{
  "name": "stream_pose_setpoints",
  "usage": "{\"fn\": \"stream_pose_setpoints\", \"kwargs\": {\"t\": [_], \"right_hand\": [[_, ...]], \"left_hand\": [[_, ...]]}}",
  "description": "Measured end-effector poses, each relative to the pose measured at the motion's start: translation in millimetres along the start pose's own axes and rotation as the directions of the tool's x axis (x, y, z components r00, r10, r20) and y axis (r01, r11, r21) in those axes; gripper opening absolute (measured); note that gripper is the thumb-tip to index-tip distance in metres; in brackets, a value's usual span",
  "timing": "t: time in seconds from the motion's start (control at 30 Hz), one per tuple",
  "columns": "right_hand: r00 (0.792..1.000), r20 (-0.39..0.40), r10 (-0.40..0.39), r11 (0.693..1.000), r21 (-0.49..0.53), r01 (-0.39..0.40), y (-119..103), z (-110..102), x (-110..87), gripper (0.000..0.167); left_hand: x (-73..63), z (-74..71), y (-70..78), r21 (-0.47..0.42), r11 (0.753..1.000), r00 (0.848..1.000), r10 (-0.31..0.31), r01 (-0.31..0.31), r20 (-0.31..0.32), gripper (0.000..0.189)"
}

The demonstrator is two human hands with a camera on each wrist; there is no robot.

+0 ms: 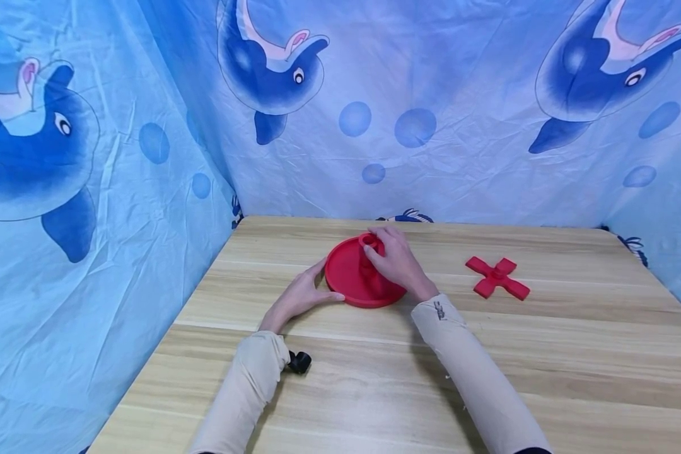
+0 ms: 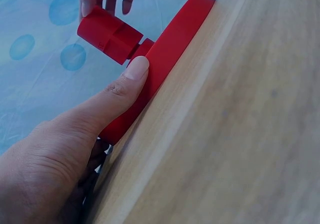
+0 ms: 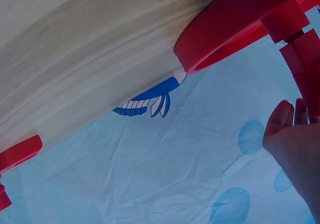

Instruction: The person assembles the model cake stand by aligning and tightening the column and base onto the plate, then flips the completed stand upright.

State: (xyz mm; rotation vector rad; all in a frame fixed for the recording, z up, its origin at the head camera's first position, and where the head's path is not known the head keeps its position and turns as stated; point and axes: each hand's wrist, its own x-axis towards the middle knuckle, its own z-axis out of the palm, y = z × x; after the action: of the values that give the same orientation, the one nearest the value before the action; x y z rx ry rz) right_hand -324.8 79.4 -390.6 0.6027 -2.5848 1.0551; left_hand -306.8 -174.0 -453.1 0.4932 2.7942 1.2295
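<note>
A round red tray [image 1: 343, 268] with a raised rim lies on the wooden table. My left hand [image 1: 297, 297] grips its left side, thumb [image 2: 136, 68] pressed against the outer rim and the other fingers mostly hidden. From the tray's middle rises a short red stub [image 2: 142, 50], with a hollow red tube [image 2: 110, 37] standing over it. A narrower neck shows between tube and stub in the left wrist view. With thumb and fingers round its upper end, my right hand [image 1: 398, 261] holds the tube.
To the right on the table [image 1: 573, 353] lies a red cross-shaped piece [image 1: 498, 279] with a small stub at its centre. Blue dolphin-print cloth [image 1: 465, 183] hangs behind and along both sides. A black device [image 1: 299, 362] sits at the left wrist.
</note>
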Motion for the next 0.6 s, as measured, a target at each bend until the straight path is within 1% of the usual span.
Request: {"fn": "stream_pose_setpoints", "kwargs": {"t": [0.1,0.4,0.6], "right_hand": [[1.000,0.003,-0.010,1.000,0.012,0.010,0.3,0.7,0.1,0.050],[0.999,-0.023,0.046,0.998,0.042,-0.045,4.4,4.1,1.2,0.056],[0.999,0.015,0.045,0.998,0.053,-0.046,2.1,-0.2,0.9,0.055]], "left_hand": [[-0.2,-0.4,0.3,0.002,1.000,1.000,0.000,0.000,0.003,0.114],[0.3,0.1,-0.4,-0.011,1.000,1.000,0.000,0.000,0.008,0.112],[0.6,0.0,-0.1,-0.014,1.000,1.000,0.006,-0.006,0.005,0.112]]}}
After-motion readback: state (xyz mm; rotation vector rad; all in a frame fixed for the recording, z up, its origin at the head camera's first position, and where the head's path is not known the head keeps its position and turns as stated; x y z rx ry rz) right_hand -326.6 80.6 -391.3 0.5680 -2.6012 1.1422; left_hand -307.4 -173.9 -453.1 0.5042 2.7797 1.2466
